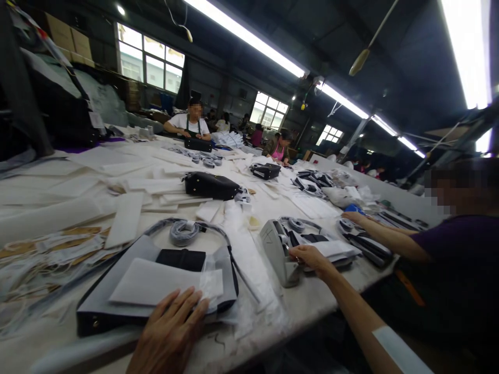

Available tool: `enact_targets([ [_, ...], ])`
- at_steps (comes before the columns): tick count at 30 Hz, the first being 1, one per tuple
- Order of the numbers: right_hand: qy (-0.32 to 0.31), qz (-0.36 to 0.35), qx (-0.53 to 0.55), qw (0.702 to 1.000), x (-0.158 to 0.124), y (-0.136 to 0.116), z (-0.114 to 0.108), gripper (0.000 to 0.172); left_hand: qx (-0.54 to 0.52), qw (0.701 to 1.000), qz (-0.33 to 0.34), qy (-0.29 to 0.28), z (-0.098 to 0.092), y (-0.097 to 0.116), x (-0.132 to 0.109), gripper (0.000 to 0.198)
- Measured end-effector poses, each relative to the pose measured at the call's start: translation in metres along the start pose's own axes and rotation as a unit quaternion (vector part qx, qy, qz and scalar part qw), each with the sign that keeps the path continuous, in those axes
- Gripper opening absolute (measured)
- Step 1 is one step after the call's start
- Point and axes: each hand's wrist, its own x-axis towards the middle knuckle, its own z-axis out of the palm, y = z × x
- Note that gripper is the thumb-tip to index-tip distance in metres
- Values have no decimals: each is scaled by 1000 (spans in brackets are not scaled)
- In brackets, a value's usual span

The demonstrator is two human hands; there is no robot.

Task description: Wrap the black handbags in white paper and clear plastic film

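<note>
A black handbag [88,324] lies flat before me, with pale grey wrapping over its face and its strap looped behind. On it rest a white foam sheet [156,283], a dark pouch-like piece [181,258] and a wrapped coil of strap [184,232]. My left hand [173,324] is spread flat on the lower edge of the foam sheet, fingers apart. Clear film covers the sheet's right end. To the right stands a grey tape dispenser [273,252]. Thumb and fingers of my right hand [312,258] pinch at its front end, on tape that barely shows.
Beyond the dispenser lies another partly wrapped bag [331,252]. A co-worker's hand [354,218] reaches in from the right. Black bags [212,186] and foam sheets [125,218] spread across the table. Cardboard tags with cords [50,249] lie left. Other people work at the far side.
</note>
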Motion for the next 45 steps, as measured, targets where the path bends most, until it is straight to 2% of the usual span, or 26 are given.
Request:
enact_targets([
  [3, 17, -23, 37, 999, -1, -6, 5, 30, -19, 999, -41, 27, -1, 6, 4, 40],
  [8, 77, -60, 105, 990, -25, -12, -3, 26, -1, 1000, 7, 11, -10, 4, 12, 36],
  [11, 107, -65, 137, 983, -46, 5, -2, 25, -3, 1000, 2, 10, -11, 4, 12, 36],
  [16, 148, -1, 174, 974, -59, 44, 16, 29, -11, 999, -31, 20, -6, 10, 9, 39],
  [20, 131, 35, 169, 976, -52, 51, 16, 30, -15, 999, -38, 4, -7, 11, 8, 35],
  [26, 100, 55, 48, 992, -60, 56, 1, 28, -50, 996, -68, -1, -8, 13, 5, 26],
  [28, 53, 29, -10, 998, -69, 51, 4, 29, -55, 996, -69, -8, -6, 14, 3, 24],
  [30, -42, -21, -74, 996, -78, 31, 17, 32, -57, 996, -71, -21, -4, 14, 1, 21],
  [32, -173, -70, -131, 974, -88, -4, 39, 31, -57, 995, -72, -37, -3, 14, -1, 19],
  [33, -243, -80, -160, 953, -92, -26, 52, 27, -58, 995, -72, -44, -3, 14, -2, 19],
  [36, -374, -136, -236, 887, -97, -90, 98, 18, -59, 994, -72, -59, -2, 14, -4, 22],
  [38, -411, -183, -300, 841, -94, -120, 128, 15, -57, 994, -73, -60, -2, 14, -4, 22],
  [40, -434, -206, -377, 792, -87, -137, 155, 12, -53, 994, -72, -58, -3, 15, -4, 21],
  [45, -454, -254, -572, 635, -67, -155, 212, 15, -51, 994, -69, -64, -3, 15, -5, 23],
])
